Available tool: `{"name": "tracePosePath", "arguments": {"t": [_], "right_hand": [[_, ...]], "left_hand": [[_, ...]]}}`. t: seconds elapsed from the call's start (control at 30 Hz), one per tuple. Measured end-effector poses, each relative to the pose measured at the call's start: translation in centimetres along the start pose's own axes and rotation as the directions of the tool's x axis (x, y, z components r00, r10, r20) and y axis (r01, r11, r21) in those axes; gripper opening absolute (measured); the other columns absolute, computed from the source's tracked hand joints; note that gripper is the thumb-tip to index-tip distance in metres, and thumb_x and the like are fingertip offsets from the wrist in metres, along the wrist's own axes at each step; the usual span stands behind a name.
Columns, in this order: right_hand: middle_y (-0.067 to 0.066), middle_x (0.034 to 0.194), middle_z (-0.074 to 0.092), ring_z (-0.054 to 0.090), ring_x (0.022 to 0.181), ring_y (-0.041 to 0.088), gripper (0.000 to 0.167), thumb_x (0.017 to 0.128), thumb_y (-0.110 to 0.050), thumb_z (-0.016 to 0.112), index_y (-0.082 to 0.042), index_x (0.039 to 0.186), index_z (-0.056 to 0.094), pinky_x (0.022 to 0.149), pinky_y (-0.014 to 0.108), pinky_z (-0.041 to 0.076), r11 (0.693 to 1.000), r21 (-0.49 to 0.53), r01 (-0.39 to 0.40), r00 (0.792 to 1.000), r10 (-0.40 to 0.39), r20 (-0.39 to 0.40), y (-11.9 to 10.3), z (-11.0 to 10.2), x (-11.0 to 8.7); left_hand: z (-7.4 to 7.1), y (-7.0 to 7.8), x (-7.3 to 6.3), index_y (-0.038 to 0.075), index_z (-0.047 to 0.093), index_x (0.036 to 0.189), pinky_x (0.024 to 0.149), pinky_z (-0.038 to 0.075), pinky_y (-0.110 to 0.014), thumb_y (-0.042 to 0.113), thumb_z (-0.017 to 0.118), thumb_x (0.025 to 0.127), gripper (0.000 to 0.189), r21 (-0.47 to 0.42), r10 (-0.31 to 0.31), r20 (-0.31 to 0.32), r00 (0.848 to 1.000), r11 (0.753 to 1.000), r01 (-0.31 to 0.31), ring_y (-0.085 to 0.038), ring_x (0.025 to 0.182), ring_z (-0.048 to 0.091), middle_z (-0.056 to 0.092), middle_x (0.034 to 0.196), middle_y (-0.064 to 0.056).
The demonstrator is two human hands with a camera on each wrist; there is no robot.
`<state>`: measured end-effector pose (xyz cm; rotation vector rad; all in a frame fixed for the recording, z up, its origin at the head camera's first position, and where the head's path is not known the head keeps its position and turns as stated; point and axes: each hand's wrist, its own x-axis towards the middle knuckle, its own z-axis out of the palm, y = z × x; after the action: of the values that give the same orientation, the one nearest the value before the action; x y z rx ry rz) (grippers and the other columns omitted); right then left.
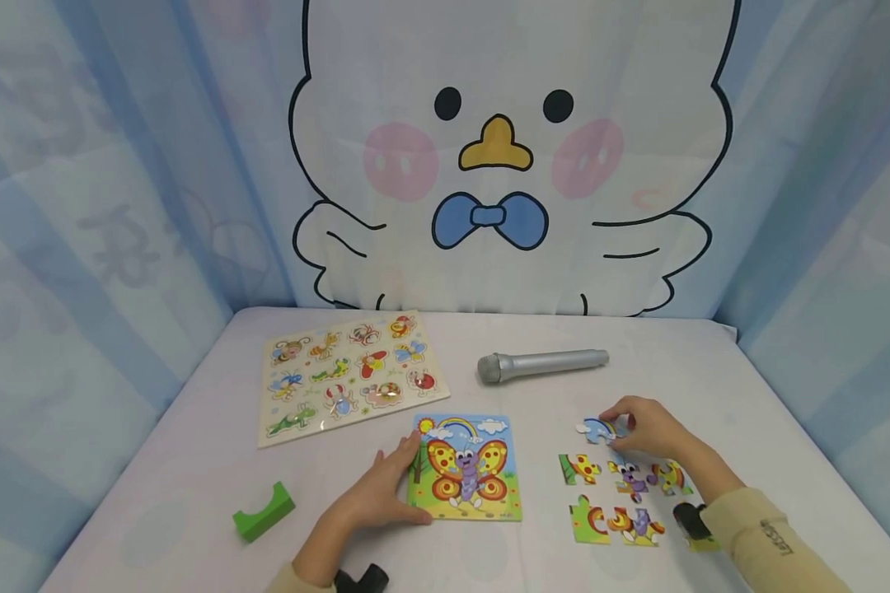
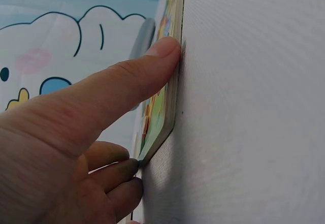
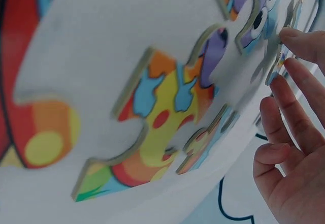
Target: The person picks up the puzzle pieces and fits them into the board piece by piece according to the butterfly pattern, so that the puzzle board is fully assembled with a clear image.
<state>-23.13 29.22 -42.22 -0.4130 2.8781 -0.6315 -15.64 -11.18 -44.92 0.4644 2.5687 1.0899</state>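
My left hand [image 1: 378, 490] rests at the lower left corner of a square butterfly puzzle board [image 1: 510, 478], its fingers along the left side. In the left wrist view the thumb [image 2: 162, 49] presses against the board's front edge. Over to the right, my right hand [image 1: 653, 427] pinches a blue jigsaw piece with a rainbow [image 1: 597, 430] between thumb and fingers. Below that hand lie several loose butterfly jigsaw pieces, among them a green and red one [image 1: 587, 523] and a purple-faced one [image 1: 629, 478]. The right wrist view shows a yellow and orange piece [image 3: 165, 125] flat on the table.
Behind the board, an insect peg puzzle [image 1: 356, 375] lies at the back left. A silver toy microphone [image 1: 545, 363] lies at the back middle. The green arch block [image 1: 264, 512] is left of my left hand. A curtain with a cartoon bird [image 1: 489, 272] hangs behind the table.
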Motion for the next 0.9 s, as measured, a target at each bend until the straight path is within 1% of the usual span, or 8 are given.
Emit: {"name": "tracePosePath", "arguments": {"t": [0.3, 0.43, 0.5, 0.7, 0.9], "right_hand": [[0.0, 0.092, 0.059, 0.047, 0.076, 0.017, 0.032, 0.07, -0.013, 0.078, -0.01, 0.1, 0.07, 0.059, 0.026, 0.041, 0.997, 0.011, 0.079, 0.997, -0.079, 0.003, -2.6, 0.6, 0.4], [-0.002, 0.092, 0.059, 0.049, 0.077, 0.017, 0.03, 0.071, -0.013, 0.077, -0.011, 0.1, 0.07, 0.059, 0.026, 0.042, 0.99, 0.025, 0.14, 0.99, -0.14, 0.003, -4.2, 1.1, 0.9], [-0.002, 0.092, 0.059, 0.049, 0.077, 0.016, 0.029, 0.071, -0.013, 0.077, -0.013, 0.1, 0.07, 0.059, 0.025, 0.042, 0.987, 0.033, 0.158, 0.987, -0.159, 0.009, -5.2, 1.4, 1.2], [-0.002, 0.091, 0.058, 0.05, 0.078, 0.019, 0.029, 0.072, -0.011, 0.075, -0.012, 0.101, 0.07, 0.06, 0.026, 0.042, 0.972, 0.058, 0.228, 0.973, -0.23, 0.032, -8.1, 2.0, 2.1], [-0.004, 0.091, 0.057, 0.051, 0.08, 0.018, 0.029, 0.073, -0.013, 0.076, -0.015, 0.102, 0.07, 0.063, 0.026, 0.042, 0.967, 0.074, 0.245, 0.966, -0.25, 0.061, -10.5, 2.9, 3.2]], "left_hand": [[0.1, 0.1, 0.1, 0.0, 0.017, 0.144, 0.11, 0.002, -0.052, 0.033, 0.082, 0.063, 0.109, -0.009, 0.002, 0.014, 1.0, 1.0, -0.001, -0.033, 0.137, 0.013, 0.016, 0.149, -0.018], [0.1, 0.2, 0.1, 0.0, 0.017, 0.144, 0.11, 0.001, -0.052, 0.033, 0.082, 0.063, 0.11, -0.009, -0.007, 0.016, 1.0, 1.0, 0.007, -0.033, 0.137, 0.013, 0.016, 0.149, -0.019], [0.0, 0.2, 0.1, -0.001, 0.017, 0.144, 0.11, 0.002, -0.052, 0.033, 0.082, 0.063, 0.11, -0.006, -0.01, 0.018, 1.0, 1.0, 0.01, -0.033, 0.137, 0.014, 0.017, 0.149, -0.019], [0.0, 0.1, 0.0, -0.002, 0.018, 0.144, 0.11, 0.002, -0.053, 0.034, 0.082, 0.062, 0.11, -0.006, -0.002, 0.013, 1.0, 1.0, 0.002, -0.033, 0.137, 0.014, 0.017, 0.149, -0.019], [0.0, -0.1, 0.0, -0.002, 0.018, 0.144, 0.11, 0.002, -0.053, 0.035, 0.082, 0.062, 0.111, -0.006, 0.005, 0.004, 1.0, 1.0, -0.004, -0.033, 0.137, 0.014, 0.018, 0.148, -0.02]]}}
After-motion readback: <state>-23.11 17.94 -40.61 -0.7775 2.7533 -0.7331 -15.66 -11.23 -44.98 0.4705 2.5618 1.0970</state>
